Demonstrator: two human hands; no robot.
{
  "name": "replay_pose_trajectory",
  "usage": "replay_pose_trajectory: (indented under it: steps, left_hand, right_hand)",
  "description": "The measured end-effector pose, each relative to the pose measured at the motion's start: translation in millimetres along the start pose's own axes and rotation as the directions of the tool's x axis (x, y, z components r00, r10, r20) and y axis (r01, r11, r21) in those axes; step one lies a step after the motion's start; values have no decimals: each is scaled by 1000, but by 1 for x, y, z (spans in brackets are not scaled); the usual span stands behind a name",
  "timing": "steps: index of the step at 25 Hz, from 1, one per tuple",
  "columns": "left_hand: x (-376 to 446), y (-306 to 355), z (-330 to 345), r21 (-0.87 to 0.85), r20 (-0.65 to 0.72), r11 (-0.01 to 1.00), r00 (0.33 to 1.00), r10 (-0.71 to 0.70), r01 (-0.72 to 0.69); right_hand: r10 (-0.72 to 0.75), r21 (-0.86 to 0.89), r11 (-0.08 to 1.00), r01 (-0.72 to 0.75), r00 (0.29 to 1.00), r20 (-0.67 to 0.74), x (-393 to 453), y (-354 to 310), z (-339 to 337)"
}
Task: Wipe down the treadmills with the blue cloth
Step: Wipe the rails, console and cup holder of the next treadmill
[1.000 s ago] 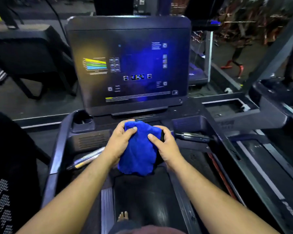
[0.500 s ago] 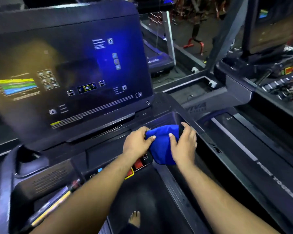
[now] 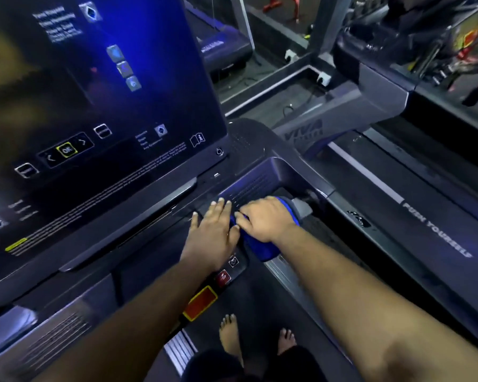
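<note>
The blue cloth [image 3: 262, 248] is wrapped over the right handgrip of the treadmill console [image 3: 149, 205]. My right hand [image 3: 268, 220] is closed over the cloth and presses it on the grip. Only the cloth's lower edge and a strip past my knuckles show. My left hand [image 3: 214, 230] lies flat with fingers spread on the console panel just left of the cloth, its edge touching the cloth. The big dark touchscreen [image 3: 94, 92] rises behind both hands.
A red stop button [image 3: 223, 277] and an orange-red safety key tag [image 3: 200, 303] sit under my left wrist. My bare feet [image 3: 229, 333] stand on the belt. A second treadmill [image 3: 431, 216] runs along the right, with its console [image 3: 414, 42] at top right.
Both hands and the cloth have moved right along the console, from its middle to the right handgrip. My left hand has let go and now lies flat beside the cloth.
</note>
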State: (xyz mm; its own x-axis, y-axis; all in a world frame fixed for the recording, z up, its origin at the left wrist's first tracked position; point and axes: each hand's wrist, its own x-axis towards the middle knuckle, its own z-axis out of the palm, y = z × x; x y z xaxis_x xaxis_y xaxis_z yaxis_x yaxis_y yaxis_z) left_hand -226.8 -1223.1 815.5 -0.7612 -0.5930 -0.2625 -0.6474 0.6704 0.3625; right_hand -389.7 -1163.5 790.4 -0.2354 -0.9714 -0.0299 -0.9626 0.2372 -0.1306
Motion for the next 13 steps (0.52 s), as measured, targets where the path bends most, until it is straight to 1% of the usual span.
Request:
replay_pose_trajectory:
  steps: [1, 3, 4, 5, 6, 8, 9, 10, 11, 13]
  left_hand:
    - [-1, -1, 1, -12, 10, 1000, 1000, 9, -9]
    - [-1, -1, 2, 3, 3, 1000, 1000, 17, -17]
    - [1, -1, 2, 20, 2, 1000, 1000, 24, -24]
    - [3, 1, 3, 35, 1, 999, 1000, 28, -28]
    - [6, 2, 3, 51, -1, 998, 1000, 26, -26]
    - [7, 4, 4, 82, -3, 997, 1000, 12, -12]
    - [8, 5, 3, 90, -5, 996, 1000, 6, -6]
    - [7, 5, 3, 96, -5, 995, 1000, 2, -1]
    - [7, 6, 3, 99, -6, 995, 1000, -3, 3]
    - [5, 7, 4, 83, -14, 997, 1000, -9, 10]
  right_hand:
    - [7, 43, 999, -6, 1000, -29, -4, 0, 3]
    - [63, 76, 996, -51, 985, -159, -35, -5, 25]
    - [82, 60, 996, -69, 967, -243, -51, -7, 37]
    - [70, 57, 997, -55, 955, -287, -58, -3, 44]
    - [29, 54, 998, -15, 961, -276, -54, 4, 43]
    - [-57, 56, 996, 66, 987, -148, -22, 19, 21]
    - [-70, 39, 997, 73, 994, -83, -6, 24, 10]
    - [-72, 33, 997, 74, 996, -61, -1, 24, 4]
    - [-52, 63, 996, 58, 994, -92, -6, 21, 4]
    - [48, 124, 992, -24, 980, -194, -34, 10, 22]
